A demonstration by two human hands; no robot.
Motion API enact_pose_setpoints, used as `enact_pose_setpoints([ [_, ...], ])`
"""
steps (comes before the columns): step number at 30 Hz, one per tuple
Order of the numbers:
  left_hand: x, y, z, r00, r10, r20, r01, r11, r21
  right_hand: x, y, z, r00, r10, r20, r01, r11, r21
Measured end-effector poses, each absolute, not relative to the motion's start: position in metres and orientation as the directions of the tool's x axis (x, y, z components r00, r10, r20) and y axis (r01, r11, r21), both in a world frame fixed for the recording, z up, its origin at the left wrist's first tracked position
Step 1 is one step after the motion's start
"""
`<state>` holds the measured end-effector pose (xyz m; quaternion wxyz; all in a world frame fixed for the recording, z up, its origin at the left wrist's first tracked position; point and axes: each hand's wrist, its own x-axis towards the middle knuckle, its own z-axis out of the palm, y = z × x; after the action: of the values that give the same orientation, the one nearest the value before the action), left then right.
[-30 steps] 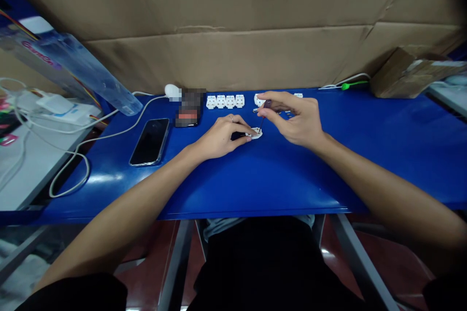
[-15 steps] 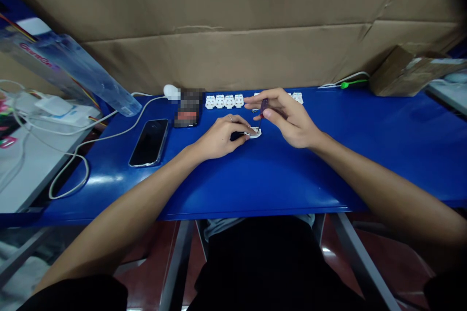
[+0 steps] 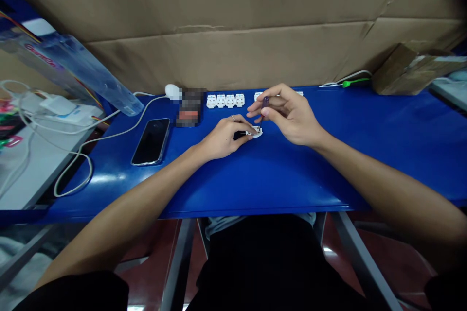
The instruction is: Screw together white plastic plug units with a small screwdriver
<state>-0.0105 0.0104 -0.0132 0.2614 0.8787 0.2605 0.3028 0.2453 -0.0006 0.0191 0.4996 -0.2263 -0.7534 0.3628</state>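
Observation:
My left hand [image 3: 226, 138] rests on the blue table and pins a small white plastic part [image 3: 257, 131] with its thumb and fingers. A ring shows on one finger of that hand. In my right hand [image 3: 288, 115] a screwdriver [image 3: 266, 102] with a dark purple handle stands nearly upright, gripped between thumb and fingers. Its thin shaft points down to the white part, and the tip seems to touch it. Behind my hands several white socket-like modules [image 3: 225, 101] stand in a row; my right hand hides some of them.
A phone [image 3: 151, 142] lies to the left beside a white cable [image 3: 82, 142]. A dark blurred-out object [image 3: 189, 107] is behind it. A cardboard box [image 3: 403, 69] and a green-tipped tool [image 3: 346, 84] sit at the back right. Cardboard [image 3: 255, 19] lines the table's back edge.
The view has shifted slightly. My right hand's fingers have turned a little around the screwdriver handle, while my left hand keeps its hold on the white part.

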Motion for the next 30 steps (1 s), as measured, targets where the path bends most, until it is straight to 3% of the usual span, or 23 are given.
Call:
enact_pose_setpoints([
  [4,-0.011,0.011,-0.012,0.682,0.598,0.421,0.296,-0.753,0.588,0.242,-0.003,0.016,-0.318,0.752,0.577,0.027,0.616,-0.788],
  [9,-0.011,0.011,-0.010,0.689,0.595,0.414,0.315,-0.760,0.568,0.239,-0.007,0.015,-0.234,0.762,0.604,-0.032,0.615,-0.788],
  [19,-0.016,0.016,-0.006,0.733,0.559,0.387,0.252,-0.751,0.610,0.243,0.000,0.006,-0.354,0.683,0.639,-0.053,0.667,-0.743],
  [24,-0.017,0.016,-0.006,0.741,0.553,0.383,0.229,-0.743,0.629,0.247,0.000,0.011,-0.492,0.675,0.550,-0.128,0.569,-0.812],
  [30,-0.017,0.015,-0.005,0.731,0.553,0.400,0.253,-0.764,0.594,0.247,-0.002,0.023,-0.496,0.712,0.497,-0.177,0.477,-0.861],
])
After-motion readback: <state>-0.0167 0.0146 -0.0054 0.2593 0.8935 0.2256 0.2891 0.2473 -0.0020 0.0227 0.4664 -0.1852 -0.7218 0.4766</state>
